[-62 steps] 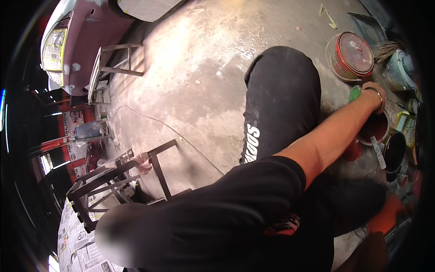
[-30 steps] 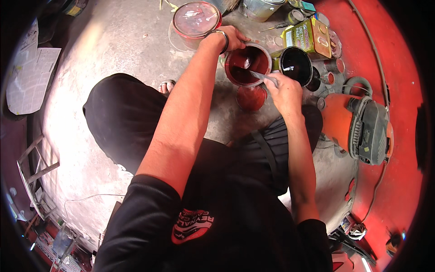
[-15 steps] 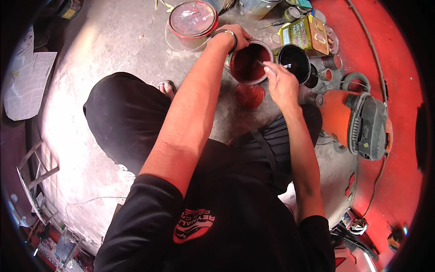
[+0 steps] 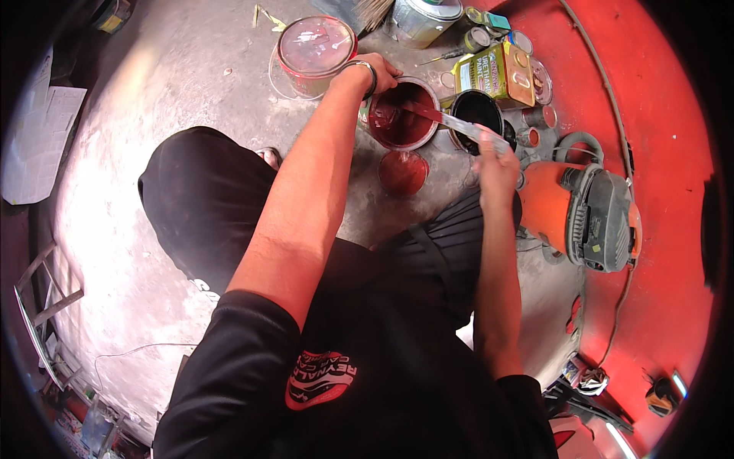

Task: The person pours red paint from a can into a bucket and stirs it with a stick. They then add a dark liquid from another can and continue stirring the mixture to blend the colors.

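Can (image 4: 413,148) with dark red paint inside, standing on the concrete floor (image 4: 145,275), mouth up, between 2 bare hands! Up the right side runs the wall (image 4: 665,153), bright red, and just before it sits the orange machine (image 4: 585,214) with its dark grey top. Next down in size, the lidded pail (image 4: 318,46), red-sided, near the can on its upper left, and farther up, the grey bucket (image 4: 422,27). Beyond the can, to the upper right, there's the yellow tin (image 4: 501,76), and close on the can's right, the black tub (image 4: 480,92). Just below the can lies a red disc (image 4: 404,172); lid or dish, I can't tell.

Now the hands! The left hand (image 4: 378,69) is right at the can's far rim, fingers over the edge; how firmly its grip is pressed together, I can't tell. The right hand (image 4: 498,164) has its grip pinching the flat stick (image 4: 462,125) by the pale end. That stick slants over the tub and the can's rim, red end inside the mouth; contact with the paint is unclear. Smallest of all, a dark band (image 4: 372,76) round the left wrist.
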{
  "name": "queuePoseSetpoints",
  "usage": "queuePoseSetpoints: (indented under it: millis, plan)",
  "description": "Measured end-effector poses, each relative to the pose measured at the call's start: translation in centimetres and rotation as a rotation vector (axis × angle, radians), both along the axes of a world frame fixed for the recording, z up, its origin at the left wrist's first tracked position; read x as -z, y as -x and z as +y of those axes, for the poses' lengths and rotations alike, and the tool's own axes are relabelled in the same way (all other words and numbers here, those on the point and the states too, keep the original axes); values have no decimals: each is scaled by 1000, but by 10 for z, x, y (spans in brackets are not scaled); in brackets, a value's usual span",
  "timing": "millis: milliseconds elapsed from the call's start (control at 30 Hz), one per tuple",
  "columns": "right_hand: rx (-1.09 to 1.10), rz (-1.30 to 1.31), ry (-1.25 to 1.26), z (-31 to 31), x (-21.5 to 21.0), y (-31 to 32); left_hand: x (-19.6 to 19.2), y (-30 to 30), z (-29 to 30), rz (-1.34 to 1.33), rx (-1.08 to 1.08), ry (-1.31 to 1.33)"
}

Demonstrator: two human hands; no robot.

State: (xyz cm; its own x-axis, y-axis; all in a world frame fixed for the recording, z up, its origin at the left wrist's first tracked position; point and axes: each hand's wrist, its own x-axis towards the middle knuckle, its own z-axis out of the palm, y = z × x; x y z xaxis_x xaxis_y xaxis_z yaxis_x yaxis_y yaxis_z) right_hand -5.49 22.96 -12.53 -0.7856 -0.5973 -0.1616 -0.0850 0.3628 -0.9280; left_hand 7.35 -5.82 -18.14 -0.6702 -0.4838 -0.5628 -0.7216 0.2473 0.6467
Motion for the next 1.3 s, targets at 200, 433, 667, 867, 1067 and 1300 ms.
queuePoseSetpoints:
  millis: [200, 433, 667, 867, 1067, 1300]
  plan:
    - [46, -171, 53, 42, -52, 42, 13, -12, -12, 26, -28, -67]
    - [84, -368, 173, 51, -78, 43, 15, -17, -8, 37, -37, -67]
    - [-128, -120, -52, 29, -58, 43, 4, -11, -3, 51, 20, -17]
    - [-153, -209, 141, -41, -60, 21, 12, -20, -9, 45, -82, -147]
    - [48, 47, -308, 28, 35, 145, 8, -20, -3, 83, -66, -16]
    - [61, -306, -557, 26, 62, 118, 42, -31, -3, 87, 120, 581]
